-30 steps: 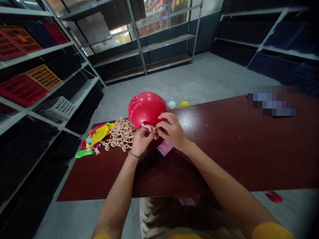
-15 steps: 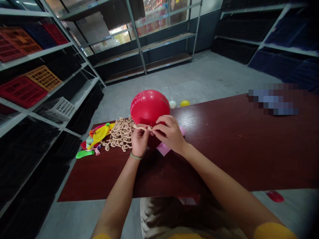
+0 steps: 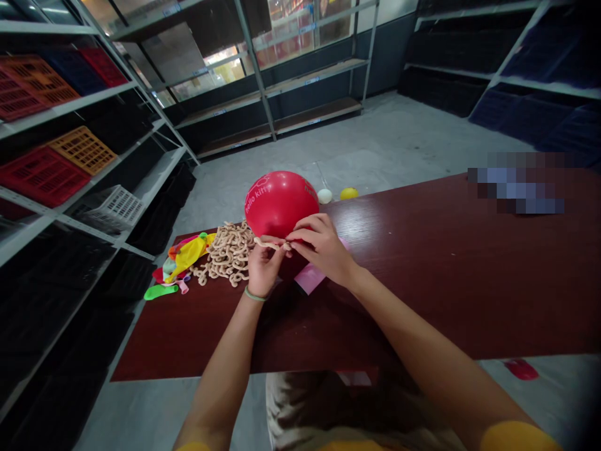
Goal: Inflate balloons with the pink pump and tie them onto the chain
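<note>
An inflated red balloon (image 3: 282,203) with "hello kitty" print sits just beyond my hands, its lower end toward me. My left hand (image 3: 264,269) is closed in a pinch on a short beige twisted cord (image 3: 267,243) near the base of the balloon. At the cord's right end, the fingertips of my right hand (image 3: 323,247) are pinched together; the fingers hide the balloon's neck. Left of my left hand lies a heap of similar beige cords (image 3: 230,250). A flat pink item (image 3: 310,279) rests on the table beneath my right hand.
Limp balloons, including a yellow one (image 3: 190,254) and a green one (image 3: 160,292), lie on the brown table (image 3: 422,275). Past its far edge are a white round object (image 3: 324,196) and a yellow one (image 3: 349,193). Shelves with crates (image 3: 84,150) stand left.
The balloon has turned slightly, with its print shifted and tilted. Both hands keep nearly the same place, and the right fingers have shifted a little at the cord's end.
</note>
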`<state>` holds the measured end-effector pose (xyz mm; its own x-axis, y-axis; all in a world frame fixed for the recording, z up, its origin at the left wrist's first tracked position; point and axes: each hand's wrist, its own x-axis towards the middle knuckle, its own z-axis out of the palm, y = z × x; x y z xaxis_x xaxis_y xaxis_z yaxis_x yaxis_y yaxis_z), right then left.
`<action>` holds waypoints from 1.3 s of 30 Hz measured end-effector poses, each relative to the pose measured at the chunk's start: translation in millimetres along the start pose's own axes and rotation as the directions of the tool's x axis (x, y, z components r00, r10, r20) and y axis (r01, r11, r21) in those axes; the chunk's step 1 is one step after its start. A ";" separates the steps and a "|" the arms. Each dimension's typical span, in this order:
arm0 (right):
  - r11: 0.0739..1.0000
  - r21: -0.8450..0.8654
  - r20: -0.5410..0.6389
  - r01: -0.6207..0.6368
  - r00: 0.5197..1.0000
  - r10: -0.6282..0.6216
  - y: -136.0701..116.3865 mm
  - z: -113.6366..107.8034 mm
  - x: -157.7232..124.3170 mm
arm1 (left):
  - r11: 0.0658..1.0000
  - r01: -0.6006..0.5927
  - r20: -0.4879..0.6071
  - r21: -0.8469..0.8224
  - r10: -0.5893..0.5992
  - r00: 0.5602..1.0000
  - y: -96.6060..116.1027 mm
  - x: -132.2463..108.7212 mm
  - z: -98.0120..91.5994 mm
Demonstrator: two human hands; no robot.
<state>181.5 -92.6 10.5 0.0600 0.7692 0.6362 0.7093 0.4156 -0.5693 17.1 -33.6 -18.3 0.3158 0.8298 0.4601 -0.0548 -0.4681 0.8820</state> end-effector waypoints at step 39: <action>0.966 -0.228 -0.244 0.122 0.953 -0.178 5.0 7.4 -8.5 | 0.997 -0.053 0.069 0.064 0.048 0.996 8.3 10.2 -11.0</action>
<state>179.3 -93.5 -1.6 0.1021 0.5411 0.8347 0.8526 0.3847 -0.3537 9.4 -25.7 -5.2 0.3774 0.7833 0.4939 -0.0106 -0.5297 0.8481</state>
